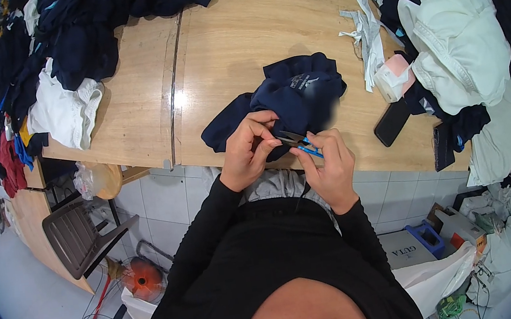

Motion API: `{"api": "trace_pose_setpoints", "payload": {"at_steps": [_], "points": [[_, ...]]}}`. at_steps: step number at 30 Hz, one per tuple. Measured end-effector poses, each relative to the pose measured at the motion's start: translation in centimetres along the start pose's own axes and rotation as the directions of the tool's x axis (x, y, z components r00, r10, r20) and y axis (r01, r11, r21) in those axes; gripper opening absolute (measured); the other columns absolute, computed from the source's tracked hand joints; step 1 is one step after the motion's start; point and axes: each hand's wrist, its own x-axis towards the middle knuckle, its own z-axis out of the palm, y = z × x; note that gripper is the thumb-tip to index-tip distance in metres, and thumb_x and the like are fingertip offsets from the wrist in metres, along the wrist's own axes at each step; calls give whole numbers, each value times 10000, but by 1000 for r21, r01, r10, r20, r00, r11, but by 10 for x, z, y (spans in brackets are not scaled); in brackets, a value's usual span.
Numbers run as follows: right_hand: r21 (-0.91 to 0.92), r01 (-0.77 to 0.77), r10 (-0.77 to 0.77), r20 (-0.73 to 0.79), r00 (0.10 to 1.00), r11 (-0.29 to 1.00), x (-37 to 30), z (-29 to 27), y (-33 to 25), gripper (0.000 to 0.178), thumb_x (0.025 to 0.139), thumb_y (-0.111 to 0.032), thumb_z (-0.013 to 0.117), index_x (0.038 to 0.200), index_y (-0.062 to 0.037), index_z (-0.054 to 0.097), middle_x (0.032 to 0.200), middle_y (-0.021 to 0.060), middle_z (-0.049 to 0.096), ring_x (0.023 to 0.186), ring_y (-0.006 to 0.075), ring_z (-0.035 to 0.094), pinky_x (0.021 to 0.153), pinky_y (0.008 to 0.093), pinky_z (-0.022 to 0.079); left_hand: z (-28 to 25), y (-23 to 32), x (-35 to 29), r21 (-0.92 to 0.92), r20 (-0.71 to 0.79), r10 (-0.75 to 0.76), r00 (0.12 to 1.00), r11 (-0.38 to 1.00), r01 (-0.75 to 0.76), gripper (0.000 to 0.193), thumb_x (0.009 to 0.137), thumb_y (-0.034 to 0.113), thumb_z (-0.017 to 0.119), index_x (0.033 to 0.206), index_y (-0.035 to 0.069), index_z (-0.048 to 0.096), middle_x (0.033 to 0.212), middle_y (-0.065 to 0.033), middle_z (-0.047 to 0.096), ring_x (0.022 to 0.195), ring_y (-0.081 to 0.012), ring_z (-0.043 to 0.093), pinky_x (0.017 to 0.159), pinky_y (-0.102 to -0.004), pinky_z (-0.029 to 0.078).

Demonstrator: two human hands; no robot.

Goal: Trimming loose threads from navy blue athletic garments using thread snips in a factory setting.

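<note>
A navy garment (289,94) with a small light print lies bunched on the wooden table in front of me. My left hand (249,144) pinches an edge of it between thumb and fingers. In my right hand (332,165) is a pair of blue-handled thread snips (309,147), gripped between thumb and fingers. Their dark blades point left, close to the fabric at my left fingertips. Whether the blades touch a thread cannot be made out.
A black phone (392,122) lies on the table (239,39) to the right, near a pink-and-white packet (394,78) and white fabric strips (370,41). White garments (455,36) are heaped at the right, navy ones (82,43) at the left. A brown chair (72,238) stands lower left.
</note>
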Motion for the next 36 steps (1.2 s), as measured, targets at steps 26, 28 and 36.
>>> {"api": "trace_pose_setpoints", "payload": {"at_steps": [26,28,36], "points": [[-34,-472,451,-242,859,881,-2,-36,84,314,915,-198,889,1001,1,661,858,126,678,696,249,630,665,337,525,-177,-13,-1,450,-733,158,662,842,298,251,1137,193,595,1272,-4,515,1089,-168,732,1013,-287,749,993,-422,596],[-63,-518,492,-234,839,853,-17,-36,115,319,934,-229,873,990,1,660,838,123,666,683,246,612,668,340,520,-230,-7,-9,724,-635,321,703,565,395,318,1118,165,629,1344,-25,509,1155,-174,727,1070,-286,734,1022,-405,577],[-476,-450,391,-223,893,755,-39,-22,141,289,940,-258,826,1032,-25,681,981,148,652,1010,375,624,838,476,502,-178,3,-13,896,-355,-5,935,285,342,702,916,93,827,1556,56,539,1627,-289,450,1573,-444,368,1234,-510,382]]}}
